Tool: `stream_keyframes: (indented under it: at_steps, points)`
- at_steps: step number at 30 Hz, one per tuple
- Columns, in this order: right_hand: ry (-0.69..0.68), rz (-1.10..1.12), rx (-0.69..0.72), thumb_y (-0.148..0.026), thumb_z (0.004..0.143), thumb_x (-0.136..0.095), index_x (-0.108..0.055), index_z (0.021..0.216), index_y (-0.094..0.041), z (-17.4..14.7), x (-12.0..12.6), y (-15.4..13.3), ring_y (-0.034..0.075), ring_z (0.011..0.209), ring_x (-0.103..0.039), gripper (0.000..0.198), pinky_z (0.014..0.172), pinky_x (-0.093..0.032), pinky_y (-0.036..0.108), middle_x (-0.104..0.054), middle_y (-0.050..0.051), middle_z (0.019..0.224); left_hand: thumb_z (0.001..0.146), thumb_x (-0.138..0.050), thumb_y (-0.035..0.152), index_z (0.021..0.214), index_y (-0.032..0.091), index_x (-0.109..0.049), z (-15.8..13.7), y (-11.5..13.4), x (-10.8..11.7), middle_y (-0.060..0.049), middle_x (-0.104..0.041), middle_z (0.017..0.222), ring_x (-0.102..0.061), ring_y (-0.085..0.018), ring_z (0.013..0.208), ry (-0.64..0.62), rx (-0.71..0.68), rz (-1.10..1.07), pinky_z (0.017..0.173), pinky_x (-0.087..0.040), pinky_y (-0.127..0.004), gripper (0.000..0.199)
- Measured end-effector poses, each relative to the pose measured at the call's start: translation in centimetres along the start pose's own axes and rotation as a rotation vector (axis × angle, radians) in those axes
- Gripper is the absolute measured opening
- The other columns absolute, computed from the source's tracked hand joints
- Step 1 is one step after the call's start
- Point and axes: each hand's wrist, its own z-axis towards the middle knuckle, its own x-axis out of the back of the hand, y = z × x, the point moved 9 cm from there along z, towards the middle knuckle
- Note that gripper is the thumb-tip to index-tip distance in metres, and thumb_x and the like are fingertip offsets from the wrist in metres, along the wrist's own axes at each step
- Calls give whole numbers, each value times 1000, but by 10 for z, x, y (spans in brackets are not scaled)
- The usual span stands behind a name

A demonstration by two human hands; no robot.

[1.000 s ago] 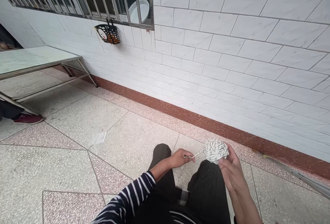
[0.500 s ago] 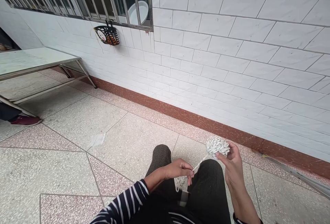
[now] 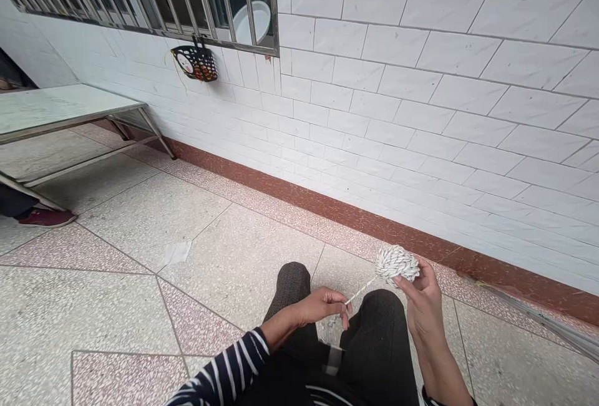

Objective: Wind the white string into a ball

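Observation:
My right hand [image 3: 423,306] holds a ball of white yarn flecked with black [image 3: 397,264] above my right knee. A single strand [image 3: 360,292] runs from the ball down and left to my left hand [image 3: 322,304], which pinches it between thumb and fingers over the gap between my knees. The left arm wears a navy sleeve with white stripes [image 3: 224,368]. My legs in dark trousers [image 3: 374,343] fill the bottom middle of the view.
A white tiled wall [image 3: 421,113] with a reddish skirting [image 3: 337,209] runs close ahead. A metal-framed table [image 3: 70,113] stands at the left, another person's red shoe [image 3: 44,217] under it. A small basket [image 3: 195,62] hangs below a barred window. A scrap of paper [image 3: 176,252] lies on the floor.
My left hand dropped from level with the ball to lower between my knees, drawing the strand out. The right hand turned the ball slightly and lifted it a little.

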Motion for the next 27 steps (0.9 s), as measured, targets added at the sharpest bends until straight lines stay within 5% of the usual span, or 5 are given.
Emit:
stream_keyframes:
  at_steps: [7,12,16,21,27]
  points:
    - [-72,80,26,-31,55,-90,-57,116,-27,-15,-10,-17,25,107,-54,69,88,-45,36,-57,5,119,78,-70,60,78,11,-68,1,-5,32,-5,-68,64,-70,-21,81,208,-6,-119,90,-49,-35,49]
    - [13,30,81,-32,54,-90,-57,113,-25,-1,0,-19,25,104,-56,68,89,-45,38,-59,4,112,83,-66,58,77,15,-75,-8,8,5,-4,-74,81,-68,-17,89,2,14,103,94,-48,-27,44]
    - [83,-161,79,-37,53,-90,-54,112,-24,20,10,-1,27,102,-57,71,84,-47,39,-59,5,110,89,-60,52,73,16,-72,-18,19,-14,-3,-72,73,-70,-17,86,-107,48,82,93,-49,-27,41]
    - [137,-348,128,-40,53,-87,-52,114,-22,27,12,12,31,107,-56,73,83,-48,41,-57,8,115,86,-61,45,63,15,-64,-16,23,5,0,-61,52,-69,-18,72,-23,59,36,83,-53,-29,38]
    - [166,-238,250,-34,54,-88,-52,113,-22,10,2,-27,27,102,-57,70,82,-47,38,-57,6,110,87,-59,43,68,14,-68,-6,2,32,-1,-68,63,-68,-16,79,22,69,187,87,-49,-26,36]
